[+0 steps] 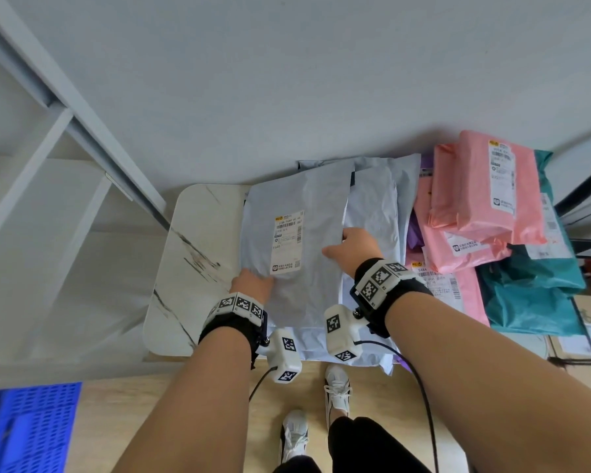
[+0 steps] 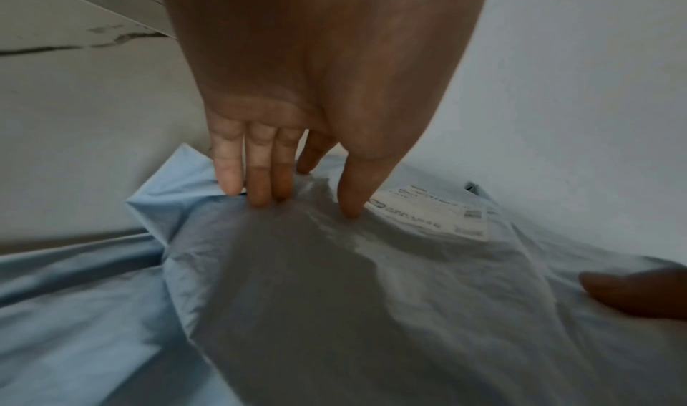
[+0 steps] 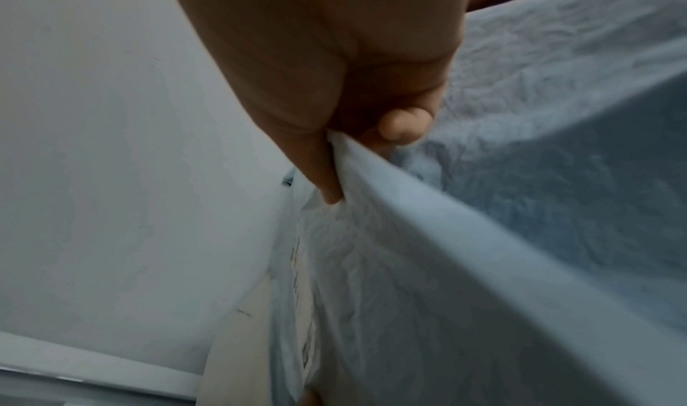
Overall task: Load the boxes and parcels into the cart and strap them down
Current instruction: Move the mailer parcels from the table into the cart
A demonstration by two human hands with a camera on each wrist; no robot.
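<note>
Head view, near end first: I see my two forearms with tagged wrist bands, white sneakers on a light wood floor (image 1: pixel 171 397), and a blue perforated crate (image 1: pixel 28 428) at bottom left. Past that is the desk (image 1: pixel 191 240), white marble-look top with dark veins and rounded corners, pushed against a plain grey wall (image 1: pixel 287 80). White shelf framing (image 1: pixel 48 107) runs diagonally on the left.

Grey parcel (image 1: pixel 297 240) lies flat on the desk on top of other pale mailer bags, shipping label (image 1: pixel 287 244) face up. Left hand (image 1: pixel 251 285) is at its near left edge; left wrist view shows the fingers (image 2: pixel 260 177) extended down onto the plastic with the thumb beside the label, grip spread and pressing, not curled round anything. Right hand (image 1: pixel 354 247) is on the parcel's right edge; right wrist view shows thumb and curled fingers pinching a fold of the grey plastic, lifted into a ridge.

Further right on the desk: pink parcels (image 1: pixel 481 199) stacked, teal parcels (image 1: pixel 533 295) beneath and beside them, some purple between the pink and grey piles. Cart is not in any view I have.
</note>
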